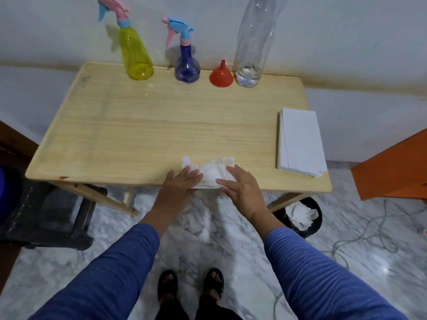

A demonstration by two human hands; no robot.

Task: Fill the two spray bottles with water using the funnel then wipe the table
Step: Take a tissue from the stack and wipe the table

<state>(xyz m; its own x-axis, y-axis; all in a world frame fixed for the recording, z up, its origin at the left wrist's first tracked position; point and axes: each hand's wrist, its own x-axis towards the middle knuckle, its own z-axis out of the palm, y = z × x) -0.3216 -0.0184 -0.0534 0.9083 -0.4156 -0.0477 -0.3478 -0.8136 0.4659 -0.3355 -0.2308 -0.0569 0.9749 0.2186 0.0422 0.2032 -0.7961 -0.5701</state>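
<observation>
Spray bottles, yellow [136, 56] then blue [186, 63], stand along the worktop's [138, 125] far edge, followed by a red funnel [221, 76] and a clear bottle [250, 42]. At the near edge, left hand [179, 183] and right hand [240, 187], fingers spread, press flat on a crumpled tissue [211, 173].

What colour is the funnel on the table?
Red; the funnel shows clearly in the head view, upside down.

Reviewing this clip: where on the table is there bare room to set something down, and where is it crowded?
Bare: the wide middle of the table, between the back row and the tissue, and the left side. Crowded: the back edge, with yellow spray bottle, blue spray bottle, funnel, clear bottle; napkin stack fills the right edge.
</observation>
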